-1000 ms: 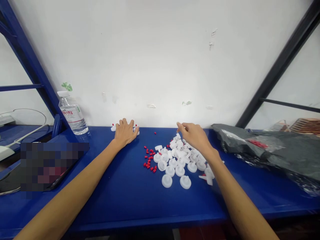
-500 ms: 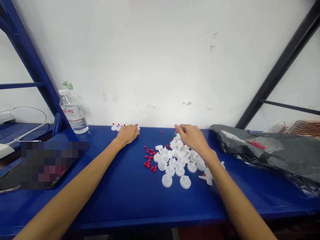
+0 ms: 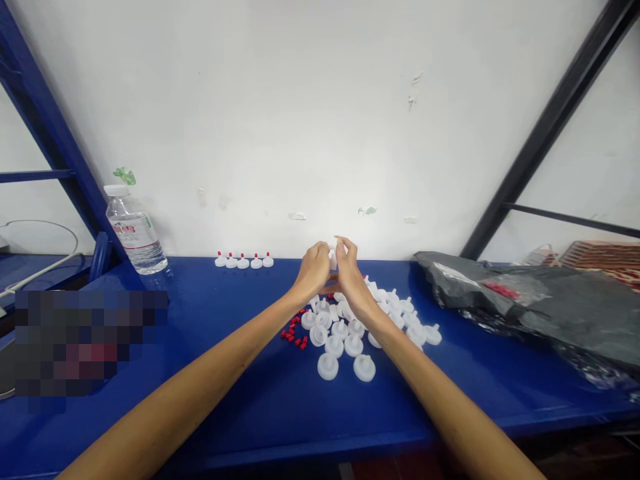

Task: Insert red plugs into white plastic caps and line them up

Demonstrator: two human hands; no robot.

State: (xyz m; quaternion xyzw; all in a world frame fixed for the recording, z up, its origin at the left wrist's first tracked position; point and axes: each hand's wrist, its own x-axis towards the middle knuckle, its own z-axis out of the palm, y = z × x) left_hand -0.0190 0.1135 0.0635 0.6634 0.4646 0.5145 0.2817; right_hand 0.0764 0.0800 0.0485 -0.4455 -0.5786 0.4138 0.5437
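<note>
My left hand (image 3: pixel 314 268) and my right hand (image 3: pixel 351 272) meet above the far side of the pile, near the wall. Between their closed fingers shows part of a white plastic nozzle cap (image 3: pixel 333 257); any small red piece there is hidden. Below and to the right spreads a heap of white nozzle caps (image 3: pixel 353 345), partly covered by my right wrist. Small red tip caps (image 3: pixel 291 328) lie scattered at its left side. At the table's back edge, left of my hands, several white nozzle caps with red tips (image 3: pixel 243 261) stand upright in a row.
A water bottle (image 3: pixel 135 230) stands at the back left of the blue table (image 3: pixel 240 400). Beside it, nearer me, lies a blurred-out dark item (image 3: pixel 85 347). A grey plastic bag (image 3: pixel 550 313) covers the right side, with red pieces (image 3: pixel 501 290) visible in it.
My left hand has left the row at the back and moved right to meet my right hand. My right hand has shifted slightly left, and the standing row is uncovered.
</note>
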